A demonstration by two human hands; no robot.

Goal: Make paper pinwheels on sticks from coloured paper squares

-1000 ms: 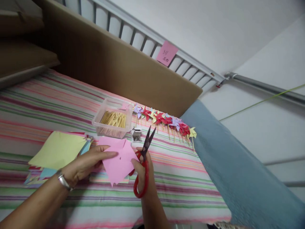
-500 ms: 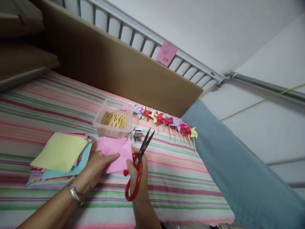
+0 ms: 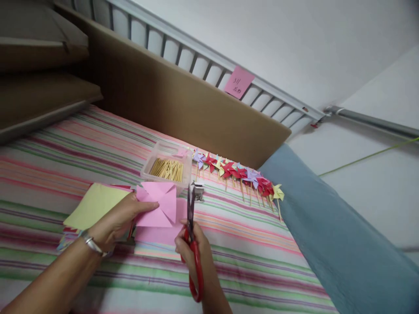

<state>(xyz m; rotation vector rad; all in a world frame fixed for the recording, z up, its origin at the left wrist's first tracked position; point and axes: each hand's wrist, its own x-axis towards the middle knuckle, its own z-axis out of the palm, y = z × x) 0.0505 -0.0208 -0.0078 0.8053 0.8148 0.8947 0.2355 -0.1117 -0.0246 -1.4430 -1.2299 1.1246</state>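
Note:
Between the thumb and fingers of my left hand [image 3: 122, 216] is a square of pink paper [image 3: 157, 213], slit inward from its corners. Another pink sheet [image 3: 155, 235] lies beneath it on the cloth. My right hand [image 3: 198, 248] is wrapped round the red handles of a pair of scissors [image 3: 195, 266]. Their dark blades point away from me, nearly together, just right of the paper. Under and beside my left wrist lies a stack of coloured paper squares [image 3: 96, 207], pale yellow on top. Part of a red-handled tool [image 3: 131, 231] shows below my left hand, mostly hidden.
A clear plastic box [image 3: 188, 172] of thin wooden sticks stands beyond the paper, with a small box of metal pins [image 3: 198, 192] beside it. Several paper pinwheels [image 3: 240, 174] lie in a row toward the right. Cardboard [image 3: 183, 100] stands along the back of the striped cloth [image 3: 262, 270].
My left hand has lifted the cut pink square up and left, uncovering the sheet below. The scissors have turned upright and their blades have come closer together. The camera view has shifted slightly.

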